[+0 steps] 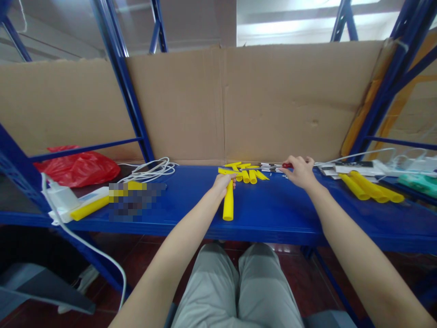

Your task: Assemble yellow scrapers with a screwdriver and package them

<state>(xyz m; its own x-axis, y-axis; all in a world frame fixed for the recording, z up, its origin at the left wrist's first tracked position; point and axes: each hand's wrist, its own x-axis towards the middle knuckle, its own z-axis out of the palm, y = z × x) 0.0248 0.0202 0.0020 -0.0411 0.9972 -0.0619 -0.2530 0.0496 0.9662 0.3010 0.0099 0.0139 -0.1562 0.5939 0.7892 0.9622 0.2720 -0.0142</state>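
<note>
My left hand (225,183) is closed around a yellow plastic tube (228,207); its wider end points toward me above the blue shelf. A short yellow part crosses its far end, but my fingers partly hide the joint. My right hand (300,171) pinches a red-handled tool (287,166) that looks like a screwdriver. Its thin shaft reaches left toward the yellow part; whether its tip touches is too small to tell. Between my hands, several short yellow plastic pieces (252,176) lie near the cardboard. Small black-and-white strips (271,166) sit beside the right hand.
Several yellow tubes (372,187) rest on the blue shelf (273,214) at right, near white boxes and cables. A coiled white cable (152,172), a red plastic bag (78,167) and a power strip (88,197) occupy the left. Cardboard (273,100) stands behind, between blue posts.
</note>
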